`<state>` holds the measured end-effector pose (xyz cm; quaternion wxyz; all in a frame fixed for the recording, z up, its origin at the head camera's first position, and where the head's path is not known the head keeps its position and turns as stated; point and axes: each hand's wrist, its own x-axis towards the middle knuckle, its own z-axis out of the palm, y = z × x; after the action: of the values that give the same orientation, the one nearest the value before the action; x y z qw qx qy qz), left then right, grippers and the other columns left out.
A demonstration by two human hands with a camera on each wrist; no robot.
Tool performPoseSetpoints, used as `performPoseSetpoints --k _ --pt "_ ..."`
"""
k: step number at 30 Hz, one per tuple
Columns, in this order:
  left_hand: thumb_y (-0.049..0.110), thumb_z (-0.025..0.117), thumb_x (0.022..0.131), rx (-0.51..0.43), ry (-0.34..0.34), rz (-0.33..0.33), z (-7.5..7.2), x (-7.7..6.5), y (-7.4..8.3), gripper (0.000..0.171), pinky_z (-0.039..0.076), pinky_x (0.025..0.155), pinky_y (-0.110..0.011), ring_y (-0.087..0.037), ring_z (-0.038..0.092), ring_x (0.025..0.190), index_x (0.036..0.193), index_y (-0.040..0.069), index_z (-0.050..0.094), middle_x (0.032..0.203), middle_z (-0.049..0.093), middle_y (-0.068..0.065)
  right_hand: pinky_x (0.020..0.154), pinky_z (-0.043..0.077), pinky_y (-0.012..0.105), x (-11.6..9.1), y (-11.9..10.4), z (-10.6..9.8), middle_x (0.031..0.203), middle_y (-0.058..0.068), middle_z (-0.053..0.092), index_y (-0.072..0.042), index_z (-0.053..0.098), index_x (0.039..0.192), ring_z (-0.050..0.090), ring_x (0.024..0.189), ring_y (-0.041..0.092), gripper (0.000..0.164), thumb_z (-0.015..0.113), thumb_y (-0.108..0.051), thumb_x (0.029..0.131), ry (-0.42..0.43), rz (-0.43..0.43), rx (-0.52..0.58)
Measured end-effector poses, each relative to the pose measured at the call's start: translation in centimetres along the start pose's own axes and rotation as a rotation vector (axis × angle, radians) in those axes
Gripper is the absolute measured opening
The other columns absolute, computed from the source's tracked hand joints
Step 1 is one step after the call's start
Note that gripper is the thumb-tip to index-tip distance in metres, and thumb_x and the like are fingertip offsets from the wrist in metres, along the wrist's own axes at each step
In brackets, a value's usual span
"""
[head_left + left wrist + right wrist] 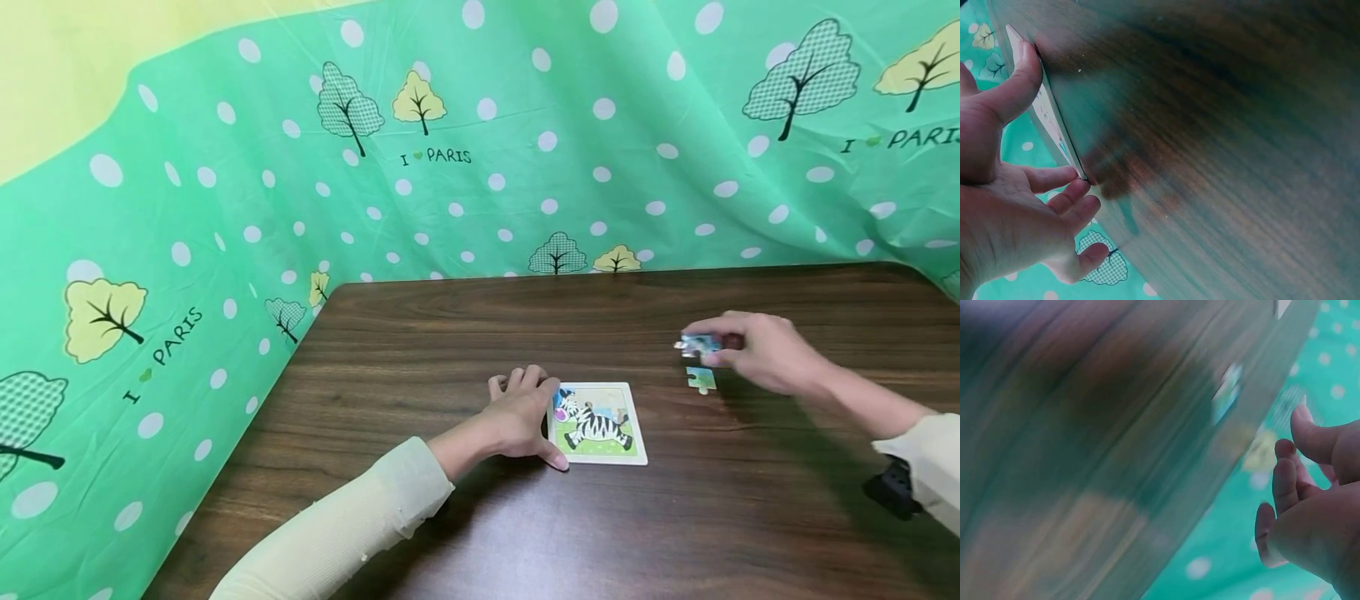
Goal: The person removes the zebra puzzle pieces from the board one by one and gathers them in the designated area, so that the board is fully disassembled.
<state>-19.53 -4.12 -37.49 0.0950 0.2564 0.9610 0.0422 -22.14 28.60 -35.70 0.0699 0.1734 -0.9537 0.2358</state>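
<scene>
A square jigsaw puzzle board [640,433] with a white border and a zebra picture lies flat on the table. My left hand [517,417] holds its left side, thumb at the near corner and index finger toward the far one. In the left wrist view the thumb and index fingertip of my left hand [1016,162] meet the board's edge [1054,119]. Off to the right, my right hand [765,350] pinches a blue puzzle piece [697,345] above the table. Just below it lies a green and blue piece [702,379]. The right wrist view is blurred, and the pinched piece is hidden there.
The dark wood-grain table [420,333] spreads around the board on all sides. Behind it and to the left hangs a green dotted cloth [450,217] printed with trees. A black band [892,487] sits at the right wrist.
</scene>
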Motion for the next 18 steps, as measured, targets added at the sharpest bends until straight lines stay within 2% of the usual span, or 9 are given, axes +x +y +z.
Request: performPoseSetpoints --k 5,10,12,18 --pt "0.060 0.084 0.055 0.001 -0.008 -0.003 0.1 0.0 0.0 0.103 0.025 0.102 -0.046 -0.019 0.036 0.121 0.140 0.018 0.043 0.134 0.040 0.001 0.054 0.032 0.026 -1.6 4.1 -1.5 0.081 0.002 0.056 -0.005 0.067 0.118 0.041 0.065 0.009 0.036 0.073 -0.008 0.083 -0.079 0.115 0.022" --pt "0.060 0.084 0.055 0.002 -0.009 -0.004 0.1 0.1 -0.1 0.103 0.026 0.102 -0.046 -0.019 0.036 0.121 0.139 0.018 0.043 0.133 0.040 0.001 0.057 0.033 0.025 -2.7 6.4 -1.6 0.084 0.001 0.059 -0.001 0.065 0.120 0.041 0.067 0.007 0.039 0.073 -0.013 0.084 -0.169 0.178 0.047" --pt "0.060 0.084 0.055 0.001 -0.008 -0.004 0.1 0.1 -0.1 0.103 0.026 0.102 -0.046 -0.019 0.036 0.122 0.140 0.018 0.043 0.133 0.040 0.000 0.058 0.034 0.024 -3.0 6.9 -1.4 0.085 0.001 0.062 -0.001 0.065 0.119 0.042 0.067 0.007 0.040 0.074 -0.015 0.083 -0.176 0.182 0.040" --pt "0.061 0.084 0.055 0.002 -0.011 -0.003 0.1 0.2 -0.1 0.102 0.025 0.102 -0.046 -0.019 0.036 0.122 0.139 0.019 0.043 0.133 0.040 0.001 0.062 0.028 0.032 -3.3 7.5 -0.8 0.080 -0.004 0.056 -0.008 0.070 0.113 0.042 0.066 0.009 0.036 0.077 -0.019 0.080 -0.105 0.108 -0.132"
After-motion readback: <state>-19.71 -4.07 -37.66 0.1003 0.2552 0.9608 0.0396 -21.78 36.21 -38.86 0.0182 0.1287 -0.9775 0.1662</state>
